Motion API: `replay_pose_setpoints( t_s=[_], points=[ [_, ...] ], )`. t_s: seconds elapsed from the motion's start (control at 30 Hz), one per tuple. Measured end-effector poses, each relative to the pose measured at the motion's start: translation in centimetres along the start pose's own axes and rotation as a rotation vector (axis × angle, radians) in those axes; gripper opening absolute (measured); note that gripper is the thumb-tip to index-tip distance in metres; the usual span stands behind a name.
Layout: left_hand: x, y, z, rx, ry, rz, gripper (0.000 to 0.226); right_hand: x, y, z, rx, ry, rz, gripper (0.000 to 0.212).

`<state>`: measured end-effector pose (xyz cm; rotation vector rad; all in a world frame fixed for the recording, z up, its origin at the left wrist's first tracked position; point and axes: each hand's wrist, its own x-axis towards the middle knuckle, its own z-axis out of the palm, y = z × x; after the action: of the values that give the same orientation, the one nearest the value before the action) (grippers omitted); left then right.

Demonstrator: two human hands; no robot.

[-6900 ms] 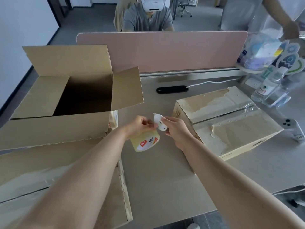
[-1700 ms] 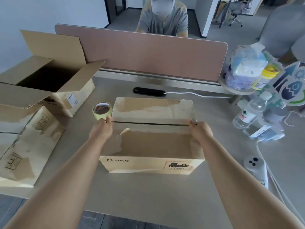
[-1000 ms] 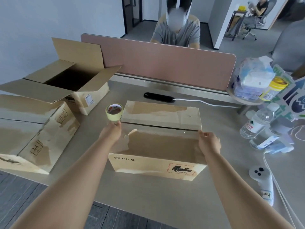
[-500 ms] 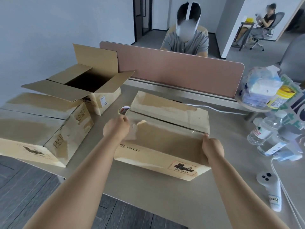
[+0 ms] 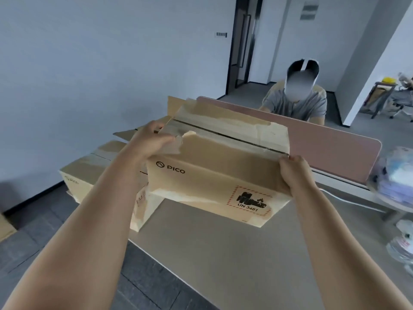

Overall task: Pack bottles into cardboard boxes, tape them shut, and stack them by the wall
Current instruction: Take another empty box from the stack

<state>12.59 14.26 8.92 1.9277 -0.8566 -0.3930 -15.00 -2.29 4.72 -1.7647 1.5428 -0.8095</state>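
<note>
Grasping both ends of the torn brown cardboard box [image 5: 219, 175], left hand [image 5: 152, 140] and right hand [image 5: 295, 173] are curling fingers [image 5: 156, 126] round it; right fingertips are hiding behind cardboard.

At frame centre a closed cardboard box [image 5: 214, 175] (printed PICO, flaps torn) hangs tilted above the table [image 5: 223, 253], the left grip [image 5: 152, 142] curled over its left end, the right grip [image 5: 295, 173] clasping its right edge.
</note>
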Motion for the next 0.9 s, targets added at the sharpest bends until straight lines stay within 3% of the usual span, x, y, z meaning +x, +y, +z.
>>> replay_pose_setpoints(
  t_s=[0.23, 0.33, 0.43, 0.6, 0.73, 0.9],
  points=[
    [0.7, -5.8, -9.1, -0.166, 0.23, 0.039, 0.019, -2.9, -7.8, 9.1, 0.106, -0.225, -0.028, 0.026],
    [2.3, -8.3, -13.1, -0.249, 0.333, -0.035, 0.012, -4.0, -10.6, 13.9, 0.148, -0.277, -0.026, 0.032],
    [5.0, -10.9, -16.9, -0.383, 0.44, -0.138, 0.029, -5.2, -13.4, 18.0, 0.163, -0.293, -0.008, 0.037],
    [9.5, -15.7, -22.4, -0.465, 0.406, -0.175, 0.004, -6.8, -17.7, 24.5, 0.168, -0.251, -0.008, 0.03],
    [12.8, -19.6, -24.5, -0.551, 0.379, -0.21, 0.012, -8.0, -19.8, 28.2, 0.132, -0.217, 0.011, 0.034],
    [15.8, -21.9, -24.9, -0.578, 0.306, -0.24, 0.001, -8.0, -21.1, 29.9, 0.061, -0.18, 0.013, 0.026]
  ],
)
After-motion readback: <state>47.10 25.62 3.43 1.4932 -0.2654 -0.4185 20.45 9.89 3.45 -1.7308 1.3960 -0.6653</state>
